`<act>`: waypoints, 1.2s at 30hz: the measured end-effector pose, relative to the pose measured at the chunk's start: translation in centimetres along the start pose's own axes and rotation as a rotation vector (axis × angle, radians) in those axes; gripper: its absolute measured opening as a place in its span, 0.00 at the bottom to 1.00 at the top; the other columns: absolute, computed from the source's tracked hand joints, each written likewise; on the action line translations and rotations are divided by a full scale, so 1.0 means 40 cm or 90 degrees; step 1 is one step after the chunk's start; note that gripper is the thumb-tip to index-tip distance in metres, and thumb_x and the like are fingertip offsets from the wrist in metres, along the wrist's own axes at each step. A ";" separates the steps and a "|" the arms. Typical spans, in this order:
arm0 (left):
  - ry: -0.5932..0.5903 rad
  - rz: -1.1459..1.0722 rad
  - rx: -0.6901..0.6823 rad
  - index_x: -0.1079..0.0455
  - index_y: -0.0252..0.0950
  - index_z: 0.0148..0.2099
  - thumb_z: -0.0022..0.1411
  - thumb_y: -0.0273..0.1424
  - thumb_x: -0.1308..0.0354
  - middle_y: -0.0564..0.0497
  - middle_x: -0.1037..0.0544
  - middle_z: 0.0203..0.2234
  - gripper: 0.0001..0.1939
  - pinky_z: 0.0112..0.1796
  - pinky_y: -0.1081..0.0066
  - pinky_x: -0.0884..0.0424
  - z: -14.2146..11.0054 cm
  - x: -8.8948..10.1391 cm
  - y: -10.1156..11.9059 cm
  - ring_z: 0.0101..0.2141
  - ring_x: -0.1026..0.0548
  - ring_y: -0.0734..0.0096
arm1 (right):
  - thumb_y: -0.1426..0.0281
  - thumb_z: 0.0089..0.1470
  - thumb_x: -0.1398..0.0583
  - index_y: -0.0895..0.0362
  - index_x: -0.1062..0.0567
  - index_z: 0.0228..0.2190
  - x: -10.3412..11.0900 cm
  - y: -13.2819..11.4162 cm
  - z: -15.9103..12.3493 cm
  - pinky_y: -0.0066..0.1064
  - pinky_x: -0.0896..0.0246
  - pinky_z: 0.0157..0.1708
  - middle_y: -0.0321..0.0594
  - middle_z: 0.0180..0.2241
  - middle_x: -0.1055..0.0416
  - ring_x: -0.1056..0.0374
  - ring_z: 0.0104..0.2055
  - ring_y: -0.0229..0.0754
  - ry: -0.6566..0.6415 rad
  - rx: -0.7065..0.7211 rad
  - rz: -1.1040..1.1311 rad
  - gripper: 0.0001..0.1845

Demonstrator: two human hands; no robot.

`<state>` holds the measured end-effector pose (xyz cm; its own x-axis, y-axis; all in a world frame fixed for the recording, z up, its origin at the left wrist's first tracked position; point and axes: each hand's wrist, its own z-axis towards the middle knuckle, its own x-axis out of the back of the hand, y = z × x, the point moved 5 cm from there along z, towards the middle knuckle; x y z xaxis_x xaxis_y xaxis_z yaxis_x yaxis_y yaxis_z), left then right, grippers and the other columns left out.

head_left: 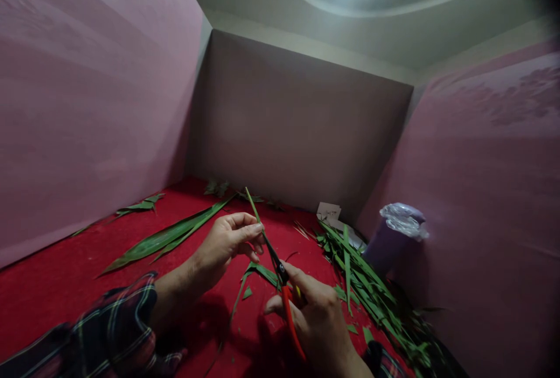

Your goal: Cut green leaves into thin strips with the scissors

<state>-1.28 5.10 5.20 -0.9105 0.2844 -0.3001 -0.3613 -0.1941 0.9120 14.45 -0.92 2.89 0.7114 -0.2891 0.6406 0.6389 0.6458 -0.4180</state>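
Note:
My left hand [234, 242] pinches a thin green leaf strip [252, 203] between thumb and fingers, its narrow end pointing up and away. In my right hand [317, 311] is a pair of scissors [286, 302] with red handles and dark blades. The blade tips reach up to the strip beside my left fingertips; whether they touch it I cannot tell. Below the hands, a folded piece of leaf [265, 273] and small green scraps lie on the red cloth [205, 319].
Long green leaves [170, 235] lie at the left. A heap of cut leaf strips [371, 290] spreads along the right side. Behind it stand a purple container [389, 247] topped with clear plastic and a white card [328, 211]. Pink walls [96, 104] close in the sides.

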 end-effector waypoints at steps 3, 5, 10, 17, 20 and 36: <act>-0.008 -0.015 0.002 0.32 0.31 0.27 0.49 0.32 0.38 0.52 0.26 0.19 0.09 0.20 0.75 0.30 -0.001 -0.001 -0.003 0.18 0.28 0.75 | 0.68 0.48 0.38 0.56 0.29 0.45 0.001 -0.002 0.000 0.22 0.36 0.23 0.39 0.30 0.22 0.27 0.28 0.40 0.000 0.001 0.013 0.21; -0.012 -0.025 0.006 0.32 0.31 0.27 0.49 0.31 0.38 0.52 0.26 0.19 0.08 0.21 0.75 0.30 -0.002 -0.001 -0.004 0.19 0.28 0.75 | 0.67 0.48 0.38 0.57 0.28 0.45 0.002 -0.003 0.001 0.23 0.36 0.24 0.40 0.29 0.22 0.28 0.27 0.40 0.002 0.002 0.017 0.20; -0.018 -0.038 0.015 0.32 0.31 0.27 0.50 0.30 0.38 0.51 0.25 0.19 0.08 0.22 0.74 0.30 -0.003 -0.002 -0.006 0.19 0.28 0.75 | 0.65 0.51 0.40 0.59 0.29 0.45 0.002 -0.002 0.003 0.24 0.35 0.25 0.40 0.26 0.22 0.27 0.26 0.40 0.017 0.016 0.010 0.19; -0.018 -0.051 0.033 0.33 0.31 0.27 0.49 0.29 0.38 0.51 0.25 0.19 0.08 0.23 0.74 0.29 -0.002 -0.004 -0.009 0.19 0.27 0.74 | 0.62 0.51 0.40 0.60 0.28 0.45 0.001 0.002 0.000 0.24 0.34 0.26 0.41 0.27 0.22 0.26 0.27 0.41 0.014 0.010 0.010 0.21; -0.011 -0.043 0.034 0.34 0.31 0.28 0.49 0.29 0.38 0.51 0.25 0.19 0.08 0.22 0.73 0.29 -0.004 -0.005 -0.009 0.19 0.27 0.74 | 0.60 0.52 0.41 0.61 0.28 0.45 -0.001 0.007 -0.002 0.25 0.34 0.27 0.43 0.28 0.22 0.26 0.26 0.42 0.011 0.000 0.005 0.22; 0.019 -0.013 -0.021 0.34 0.32 0.28 0.53 0.28 0.41 0.52 0.25 0.20 0.06 0.20 0.75 0.30 -0.003 0.008 0.002 0.19 0.28 0.76 | 0.50 0.51 0.45 0.62 0.27 0.43 -0.002 0.008 0.000 0.26 0.34 0.27 0.47 0.29 0.22 0.26 0.25 0.42 0.023 0.014 -0.008 0.30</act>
<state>-1.61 5.07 5.13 -0.9081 0.2610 -0.3273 -0.3859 -0.2188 0.8962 14.59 -0.66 2.71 0.7140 -0.3222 0.6216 0.6414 0.6569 -0.3962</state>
